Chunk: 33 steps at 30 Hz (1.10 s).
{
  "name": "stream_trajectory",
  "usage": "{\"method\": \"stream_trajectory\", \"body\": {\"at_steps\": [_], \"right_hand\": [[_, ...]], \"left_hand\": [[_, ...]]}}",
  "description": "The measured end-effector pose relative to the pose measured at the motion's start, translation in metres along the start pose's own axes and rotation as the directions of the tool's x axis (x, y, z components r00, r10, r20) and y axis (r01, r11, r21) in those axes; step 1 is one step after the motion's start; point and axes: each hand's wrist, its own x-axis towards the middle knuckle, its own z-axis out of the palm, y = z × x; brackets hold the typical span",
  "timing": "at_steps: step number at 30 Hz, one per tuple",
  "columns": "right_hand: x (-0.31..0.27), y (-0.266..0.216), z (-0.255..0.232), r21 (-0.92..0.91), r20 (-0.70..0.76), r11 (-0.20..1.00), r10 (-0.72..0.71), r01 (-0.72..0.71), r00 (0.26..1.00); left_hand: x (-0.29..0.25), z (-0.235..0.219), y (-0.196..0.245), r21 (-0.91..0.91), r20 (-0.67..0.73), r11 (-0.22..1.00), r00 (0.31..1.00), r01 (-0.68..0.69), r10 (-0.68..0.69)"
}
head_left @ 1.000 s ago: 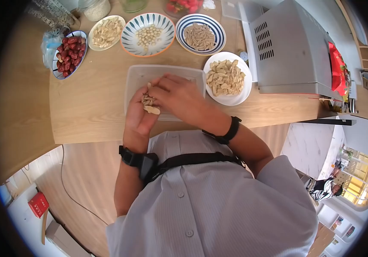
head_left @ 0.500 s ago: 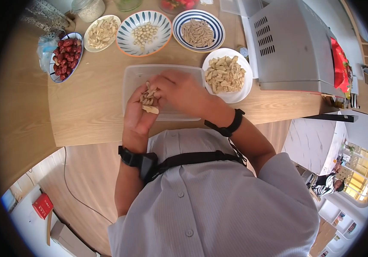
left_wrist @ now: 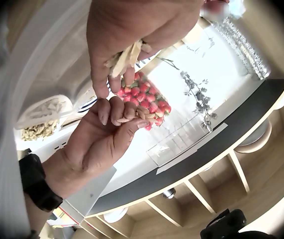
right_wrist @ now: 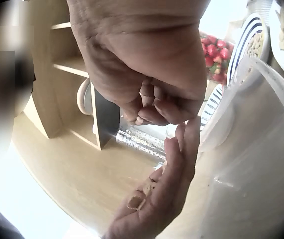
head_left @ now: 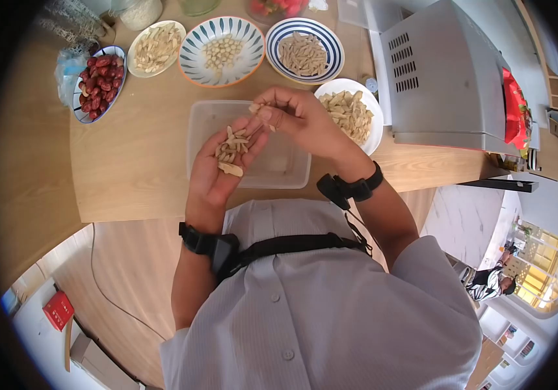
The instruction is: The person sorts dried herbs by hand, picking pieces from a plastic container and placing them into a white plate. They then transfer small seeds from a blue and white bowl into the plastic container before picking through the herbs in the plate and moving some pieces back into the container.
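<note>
My left hand (head_left: pixel 210 181) lies palm up over a clear plastic box (head_left: pixel 295 179), carrying small tan dried root pieces (head_left: pixel 231 147) and one larger pale slice (head_left: pixel 230 169). Its fingers stretch forward, slightly cupped. At its fingertips, my right hand (head_left: pixel 310 125) pinches a few dried root pieces (left_wrist: pixel 143 115) between thumb and curled fingers. The left wrist view shows pale pieces (left_wrist: pixel 127 59) along the left palm. Behind the box, a blue-striped plate (head_left: pixel 274 62) bears similar slender pieces. A white plate (head_left: pixel 376 133) of pale dried slices sits at the right, partly covered by my right hand.
Along the back stand a plate of red dates (head_left: pixel 102 84), a small plate of dried slices (head_left: pixel 155 49), a patterned bowl of pale round seeds (head_left: pixel 222 53), a glass jar (head_left: pixel 137 13) and strawberries (head_left: pixel 278 8). A grey appliance (head_left: pixel 441 71) stands at the right.
My right hand has moved up and right, off the left palm to its fingertips, now pinching a few pieces. More pieces in the left palm are exposed; the left hand stays about in place.
</note>
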Motion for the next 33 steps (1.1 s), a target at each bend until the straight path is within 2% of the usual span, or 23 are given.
{"method": "stream_trajectory", "body": {"at_steps": [4,7,10,13,16,17,20,21,22,24,27,30,33], "right_hand": [[0.001,0.0,-0.011,0.083,-0.018,0.996,0.045,-0.044,0.999],[0.003,0.002,-0.019,0.15,-0.058,0.986,0.085,-0.076,0.995],[0.007,0.002,-0.034,0.228,-0.061,0.965,0.15,-0.132,0.987],[0.018,0.006,-0.06,0.194,-0.174,0.978,0.113,-0.078,0.978],[0.037,0.012,-0.101,0.105,-0.23,0.993,0.085,-0.063,0.969],[0.046,0.014,-0.112,0.038,-0.314,0.996,0.085,-0.077,0.946],[0.065,0.018,-0.14,-0.261,-0.363,0.95,0.071,-0.174,0.929],[0.07,0.023,-0.148,-0.39,-0.389,0.893,0.06,-0.224,0.919],[0.076,0.028,-0.157,-0.556,-0.344,0.816,-0.053,-0.158,0.938],[0.083,0.038,-0.17,-0.822,-0.192,0.57,-0.243,-0.02,0.951],[0.086,0.038,-0.17,-0.841,-0.235,0.534,-0.221,-0.084,0.947],[0.084,0.035,-0.168,-0.795,-0.304,0.588,-0.177,-0.147,0.936],[0.085,0.04,-0.174,-0.829,-0.253,0.552,-0.227,-0.09,0.94]], "left_hand": [[0.0,0.008,0.002,-0.028,-0.072,1.0,0.997,-0.008,0.006],[-0.001,0.009,0.002,-0.043,-0.021,0.999,1.0,-0.011,0.01],[-0.001,0.013,0.002,-0.051,-0.035,0.999,0.999,-0.005,0.003],[-0.002,0.013,0.004,-0.145,0.023,0.989,0.999,0.027,-0.024],[-0.002,0.011,0.005,-0.136,0.028,0.99,0.999,0.025,-0.021],[-0.001,0.011,0.005,-0.124,0.027,0.992,0.999,0.022,-0.018],[0.001,0.009,0.006,-0.104,0.034,0.994,0.999,0.019,-0.016],[0.001,0.008,0.007,-0.11,0.04,0.994,0.999,0.022,-0.017],[0.001,0.007,0.007,-0.117,0.045,0.993,0.999,0.024,-0.018],[0.002,0.005,0.009,-0.119,0.072,0.993,0.997,0.02,-0.011],[0.002,0.004,0.009,-0.124,0.074,0.992,0.997,0.018,-0.009],[0.004,0.004,0.009,-0.123,0.056,0.992,0.998,0.019,-0.012],[0.003,0.005,0.009,-0.124,0.048,0.992,0.999,0.023,-0.017]]}}
